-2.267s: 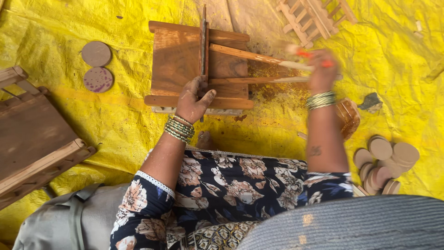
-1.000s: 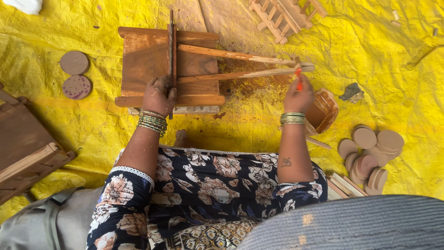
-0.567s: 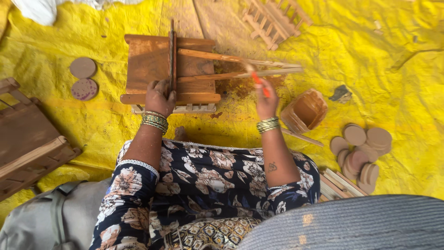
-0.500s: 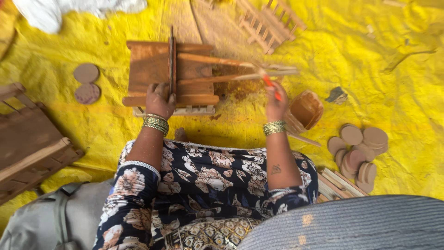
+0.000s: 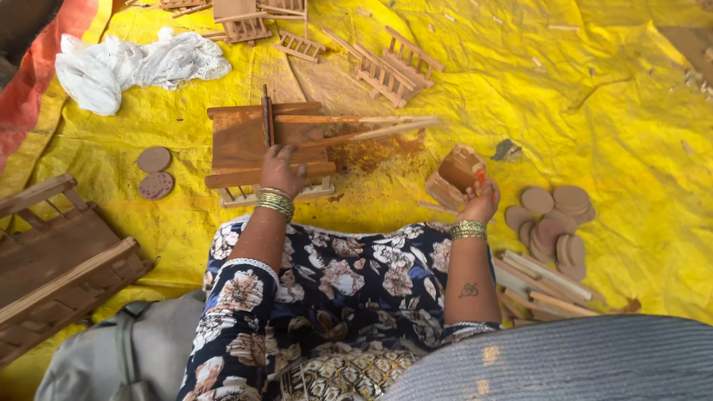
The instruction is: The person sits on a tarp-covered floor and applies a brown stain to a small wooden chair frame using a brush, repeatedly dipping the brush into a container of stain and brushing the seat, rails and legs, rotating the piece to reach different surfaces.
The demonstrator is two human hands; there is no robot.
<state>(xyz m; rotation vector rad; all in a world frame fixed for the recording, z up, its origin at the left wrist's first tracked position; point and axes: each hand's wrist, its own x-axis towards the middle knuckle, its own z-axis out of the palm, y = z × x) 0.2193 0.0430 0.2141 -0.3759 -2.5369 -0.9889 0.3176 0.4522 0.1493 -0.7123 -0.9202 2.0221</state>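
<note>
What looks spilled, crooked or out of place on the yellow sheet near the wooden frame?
A patch of brown sawdust-like powder is scattered on the yellow sheet, right of the brown wooden frame under the left hand. Two long thin wooden sticks jut out over the frame's edge at a slant, not parallel.

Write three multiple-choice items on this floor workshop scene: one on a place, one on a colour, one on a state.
1. Where does the left hand rest?
A. on the wooden frame
B. on the white cloth
C. on the disc pile

2. What colour is the sheet on the floor?
A. blue
B. yellow
C. green

3. What is the right hand doing?
A. lying flat and empty
B. gripping the small wooden box
C. holding a disc

Answers: 1 A, fingers lie on the frame's slats; 2 B, the sheet is bright yellow; 3 B, fingers curl at the box's edge.
</note>
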